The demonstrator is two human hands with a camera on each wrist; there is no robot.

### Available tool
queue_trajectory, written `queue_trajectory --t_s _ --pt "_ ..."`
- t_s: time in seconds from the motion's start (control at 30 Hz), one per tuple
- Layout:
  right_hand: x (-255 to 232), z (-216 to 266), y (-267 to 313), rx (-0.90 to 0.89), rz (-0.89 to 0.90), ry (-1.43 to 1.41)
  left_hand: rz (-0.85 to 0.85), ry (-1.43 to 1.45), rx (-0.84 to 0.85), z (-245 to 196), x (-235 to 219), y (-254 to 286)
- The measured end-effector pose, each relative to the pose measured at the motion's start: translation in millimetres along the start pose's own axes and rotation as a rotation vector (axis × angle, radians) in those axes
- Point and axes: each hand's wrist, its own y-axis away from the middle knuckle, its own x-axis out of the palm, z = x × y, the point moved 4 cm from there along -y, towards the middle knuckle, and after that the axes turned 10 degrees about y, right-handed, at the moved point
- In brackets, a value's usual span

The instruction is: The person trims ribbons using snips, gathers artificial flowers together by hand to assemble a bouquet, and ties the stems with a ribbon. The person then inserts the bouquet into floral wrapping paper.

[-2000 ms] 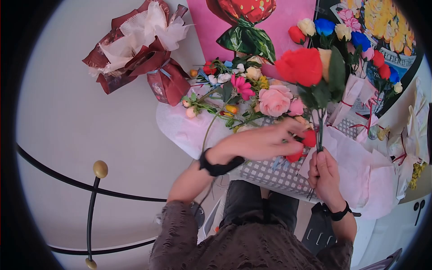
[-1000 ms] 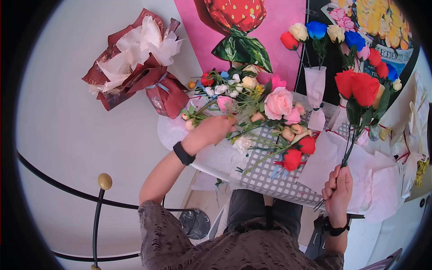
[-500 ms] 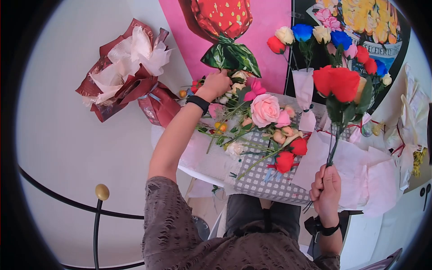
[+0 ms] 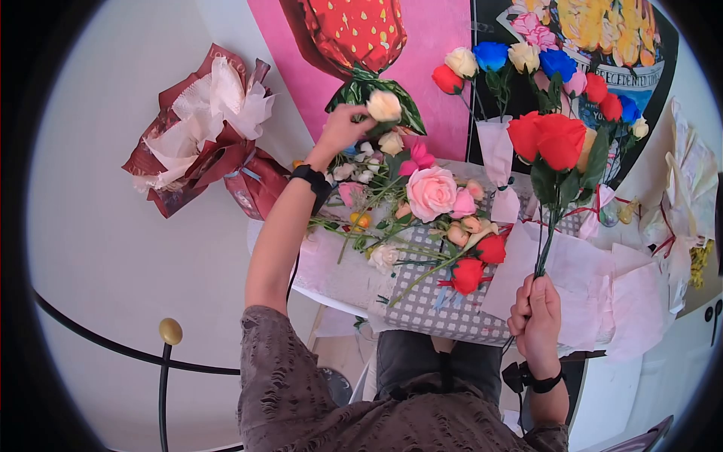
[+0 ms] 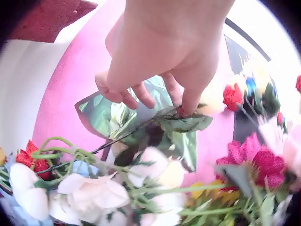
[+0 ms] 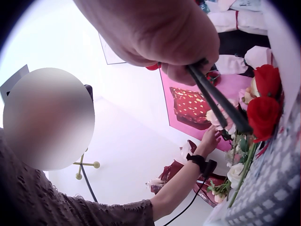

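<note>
The left hand [image 4: 345,129] pinches a cream rose [image 4: 384,106] just below its bloom, above the back edge of the flower pile. In the left wrist view, thumb and finger of the left hand [image 5: 164,70] meet at the rose's leafy green stem [image 5: 136,129]; the other fingers bend beside it. The right hand [image 4: 537,316] grips a bunch of stems upright, topped by red roses [image 4: 561,142] and green leaves. Seen from the right wrist, the right hand [image 6: 164,37] is curled round the dark stems [image 6: 211,96].
Loose flowers, among them a pink rose [image 4: 431,193], lie on the table's checkered cloth [image 4: 422,301]. Pale wrapping paper [image 4: 561,271] is at the right, a maroon-wrapped bouquet [image 4: 256,181] at the back left. Wrapped roses [image 4: 497,151] lean near pictures behind.
The left hand went from the middle of the pile to its back edge and has lifted a cream rose up. The right hand still holds its bunch, which shifted slightly left in view.
</note>
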Motion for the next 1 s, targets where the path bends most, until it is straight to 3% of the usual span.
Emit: queue_trajectory --t_s 0.03,0.07,0.1,0.17,0.2,0.3,0.37,0.43,0.6,0.7,0.8,0.83,0.9,1.0 --pt "0 -1 -1 -0.003 0.002 0.006 -0.177 0.158 0.029 -4 -12 -1" --pt "0 -1 -1 -0.004 0.003 0.003 -0.207 0.137 0.141 -12 -22 -5" --pt "1 -2 -1 -0.005 0.009 -0.005 -0.207 0.135 0.142 -16 -27 -5" --pt "1 -3 -2 -0.007 0.017 -0.014 -0.304 0.452 0.076 -33 -47 -5" --pt "2 -4 -3 -0.018 0.009 -0.017 -0.341 0.54 0.162 -49 -54 -3" --pt "4 -4 -5 -0.059 0.002 0.0 -0.404 0.744 0.099 -64 -71 -1" --pt "6 -4 -8 -0.089 0.001 0.02 -0.365 0.792 0.073 -93 -80 9" --pt "10 -1 -11 -0.106 -0.018 0.044 -0.345 1.04 -0.011 -123 -79 22" --pt "25 14 -20 -0.302 -0.029 0.132 0.029 1.333 -0.193 -224 -41 87" --pt "29 19 -23 -0.438 -0.094 0.232 0.252 1.367 -0.29 -245 7 135" --pt "38 22 -18 -0.49 -0.152 0.356 0.199 1.283 -0.166 -272 43 163" --pt "36 20 -15 -0.498 -0.16 0.358 0.145 1.458 -0.218 -280 47 167" --pt "39 7 -14 -0.345 0.033 0.188 0.097 1.638 -0.265 -283 58 175" --pt "39 0 -12 -0.373 0.004 0.318 -0.069 1.622 -0.183 -280 67 179"
